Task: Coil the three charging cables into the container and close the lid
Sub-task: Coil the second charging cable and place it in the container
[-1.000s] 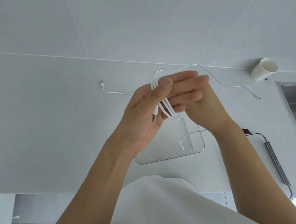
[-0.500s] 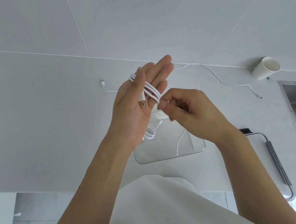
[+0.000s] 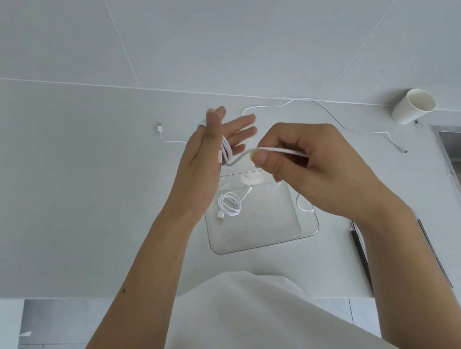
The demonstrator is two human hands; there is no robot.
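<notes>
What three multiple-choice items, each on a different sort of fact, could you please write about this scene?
1. Where does the finished coil lie?
A) in the clear container
B) in the sink
C) in the paper cup

2. What colour is the cable being wound?
A) black
B) white
C) red

3. What is the right hand doing?
A) resting flat on the counter
B) holding the cup
C) pinching the cable

Answers:
1 A, the coil rests on the container's floor.
2 B, the loops round the left hand are white.
3 C, its thumb and fingers pinch the strand.
</notes>
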